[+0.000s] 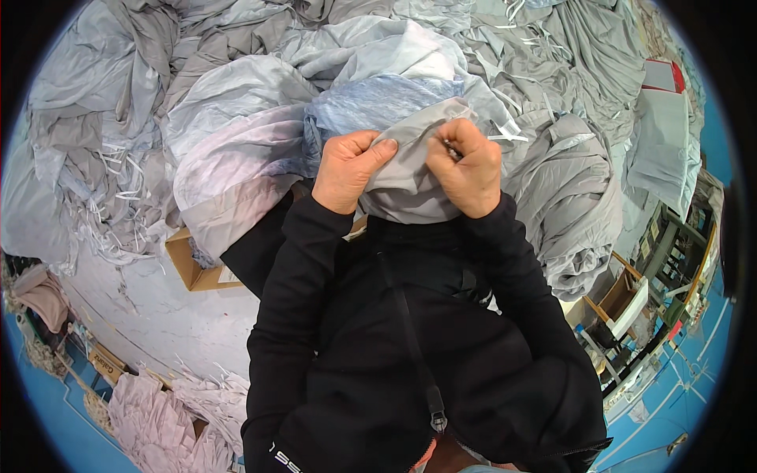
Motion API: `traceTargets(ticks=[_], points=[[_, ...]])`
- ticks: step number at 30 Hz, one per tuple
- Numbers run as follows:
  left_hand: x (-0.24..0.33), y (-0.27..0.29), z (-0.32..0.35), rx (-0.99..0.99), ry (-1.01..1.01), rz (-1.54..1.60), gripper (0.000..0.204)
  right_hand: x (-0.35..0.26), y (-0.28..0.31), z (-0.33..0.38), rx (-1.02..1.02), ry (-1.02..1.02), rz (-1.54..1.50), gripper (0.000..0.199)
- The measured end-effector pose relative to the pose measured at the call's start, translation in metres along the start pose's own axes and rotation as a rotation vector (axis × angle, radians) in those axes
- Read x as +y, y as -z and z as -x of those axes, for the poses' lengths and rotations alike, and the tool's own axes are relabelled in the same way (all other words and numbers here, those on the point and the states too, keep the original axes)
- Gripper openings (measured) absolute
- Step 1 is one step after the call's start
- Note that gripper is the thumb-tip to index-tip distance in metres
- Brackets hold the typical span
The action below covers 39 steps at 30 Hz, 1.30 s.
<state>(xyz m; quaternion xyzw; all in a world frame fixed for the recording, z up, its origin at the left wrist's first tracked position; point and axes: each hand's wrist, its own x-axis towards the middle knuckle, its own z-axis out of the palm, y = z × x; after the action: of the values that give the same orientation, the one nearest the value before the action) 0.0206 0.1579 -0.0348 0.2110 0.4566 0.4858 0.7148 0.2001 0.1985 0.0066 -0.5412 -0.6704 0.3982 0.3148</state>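
My left hand (347, 169) is closed, its thumb and forefinger pinching the edge of a light grey cloth (410, 162) over my lap. Closed and just to its right, my right hand (469, 173) is curled over the same cloth. Between its fingers shows a small dark metal tool (452, 150), mostly hidden, so its kind cannot be told. Behind the hands, the grey cloth runs into a heap of fabric with a mottled blue part (371, 106) and a pale pink-white part (244, 134).
Piled grey fabric (568, 181) with white ties surrounds me in front and at both sides. An open cardboard box (188, 264) stands at my left. Pinkish cloth (158, 418) lies lower left. A wooden drawer (619, 296) and a dark shelf (670, 244) are at the right.
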Motion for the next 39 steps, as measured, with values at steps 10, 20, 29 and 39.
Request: traceTargets(ticks=[10, 20, 29, 39], points=[[-0.001, 0.007, -0.002, -0.007, -0.011, -0.015, 0.018, 0.026, 0.047, -0.006, 0.192, -0.115, -0.174, 0.006], [0.006, -0.005, -0.003, -0.031, -0.029, 0.055, 0.018, -0.013, 0.000, -0.001, -0.107, -0.050, -0.056, 0.015], [0.003, -0.004, -0.004, -0.033, -0.083, -0.057, 0.018, -0.005, -0.003, -0.005, -0.097, 0.049, -0.025, 0.011], [0.004, -0.002, -0.003, 0.013, -0.037, -0.007, 0.018, 0.005, 0.011, -0.001, 0.093, -0.020, -0.081, 0.009]])
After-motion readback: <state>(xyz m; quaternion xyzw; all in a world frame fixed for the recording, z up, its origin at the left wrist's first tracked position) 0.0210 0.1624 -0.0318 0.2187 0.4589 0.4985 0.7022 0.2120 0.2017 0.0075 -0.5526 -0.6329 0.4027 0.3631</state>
